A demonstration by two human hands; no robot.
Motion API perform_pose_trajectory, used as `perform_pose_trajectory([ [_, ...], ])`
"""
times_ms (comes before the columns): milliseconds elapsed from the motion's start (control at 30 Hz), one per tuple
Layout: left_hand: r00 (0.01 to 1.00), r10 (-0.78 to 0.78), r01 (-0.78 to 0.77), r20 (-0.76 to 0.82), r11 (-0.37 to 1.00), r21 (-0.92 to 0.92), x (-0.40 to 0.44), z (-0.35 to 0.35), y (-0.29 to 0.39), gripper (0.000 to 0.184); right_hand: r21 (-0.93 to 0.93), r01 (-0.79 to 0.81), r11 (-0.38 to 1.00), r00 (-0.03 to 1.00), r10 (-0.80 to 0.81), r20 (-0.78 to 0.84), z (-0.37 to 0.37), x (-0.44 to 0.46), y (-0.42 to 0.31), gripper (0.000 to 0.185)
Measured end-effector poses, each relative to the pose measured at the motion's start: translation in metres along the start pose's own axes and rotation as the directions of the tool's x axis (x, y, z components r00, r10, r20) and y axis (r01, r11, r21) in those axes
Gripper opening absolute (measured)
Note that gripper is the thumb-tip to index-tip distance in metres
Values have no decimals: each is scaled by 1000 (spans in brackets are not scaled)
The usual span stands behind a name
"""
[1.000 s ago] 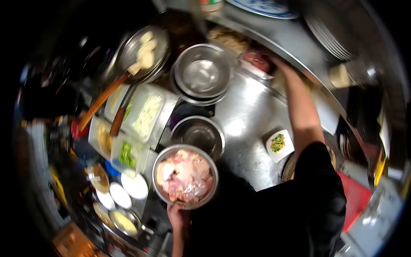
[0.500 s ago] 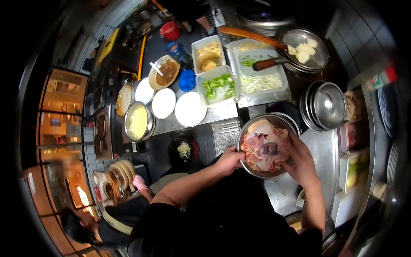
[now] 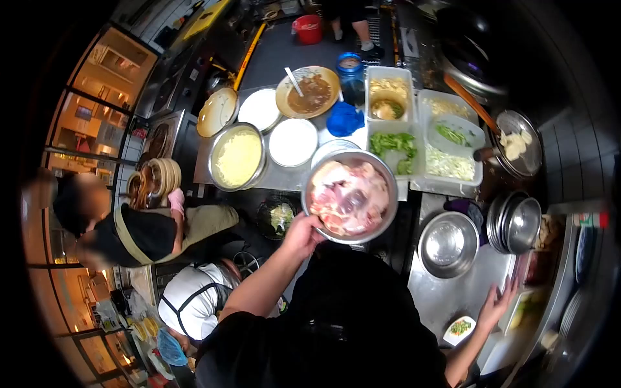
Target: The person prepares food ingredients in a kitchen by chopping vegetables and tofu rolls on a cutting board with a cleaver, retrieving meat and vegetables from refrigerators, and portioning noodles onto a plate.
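Note:
My left hand (image 3: 303, 237) grips the near rim of a metal bowl (image 3: 391, 202), thumb over the edge. Raw meat pieces (image 3: 349, 197), pink with pale skin, fill the bowl, which is held up in front of my body. My right hand (image 3: 498, 304) is apart from it, fingers spread and holding nothing, over the right side of the steel counter (image 3: 427, 297). Near that hand is a small white dish (image 3: 460, 330) of chopped greens. Another metal bowl (image 3: 448, 244) stands on the counter between my hands, beside stacked metal bowls (image 3: 522, 223).
Beyond the held bowl are tubs of green peppers (image 3: 393, 152) and shredded cabbage (image 3: 449, 165), white plates (image 3: 293, 142), a bowl of brown sauce (image 3: 310, 94) and a pot of yellow shreds (image 3: 238, 158). Two co-workers, one in black (image 3: 152, 233), one in white (image 3: 194, 301), are at left.
The bowl of meat has moved left and up from the counter in my left hand, uncovering another metal bowl. My right hand has let go and moved right. A co-worker in white has come into view.

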State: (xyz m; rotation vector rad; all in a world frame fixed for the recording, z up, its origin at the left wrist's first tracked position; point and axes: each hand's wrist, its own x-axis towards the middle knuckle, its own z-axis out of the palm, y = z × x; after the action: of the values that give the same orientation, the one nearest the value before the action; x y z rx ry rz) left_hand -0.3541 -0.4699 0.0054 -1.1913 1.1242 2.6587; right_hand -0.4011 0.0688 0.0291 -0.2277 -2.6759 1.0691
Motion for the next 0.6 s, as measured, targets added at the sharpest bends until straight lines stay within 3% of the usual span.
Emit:
perform_pose_trajectory([
  [133, 962, 227, -231, -151, 973, -8, 24, -61, 91, 46, -40, 5, 999, 1000, -5, -20, 37, -3, -23, 40],
  [233, 875, 360, -405, -323, 911, -81, 56, -103, 169, 28, -54, 56, 997, 998, -57, -24, 64, 7, -49, 40],
  [333, 774, 498, -569, -391, 817, -87, 111, -149, 252, 37, -75, 93, 993, 995, -94, -16, 83, 21, -86, 40],
  [467, 703, 569, -628, -427, 779, 5, 212, -235, 359, 47, -144, 127, 981, 992, -129, -3, 94, 28, -103, 38],
  [500, 686, 507, -603, -522, 798, -18, 234, -249, 384, 43, -166, 135, 977, 991, -137, -4, 97, 27, -107, 38],
  [533, 677, 549, -642, -490, 766, -29, 262, -279, 399, 39, -174, 157, 972, 988, -155, 24, 97, 27, -122, 38],
  [600, 628, 536, -633, -564, 774, 30, 297, -305, 428, 33, -368, 188, 911, 982, -174, 73, 88, 22, -121, 38],
])
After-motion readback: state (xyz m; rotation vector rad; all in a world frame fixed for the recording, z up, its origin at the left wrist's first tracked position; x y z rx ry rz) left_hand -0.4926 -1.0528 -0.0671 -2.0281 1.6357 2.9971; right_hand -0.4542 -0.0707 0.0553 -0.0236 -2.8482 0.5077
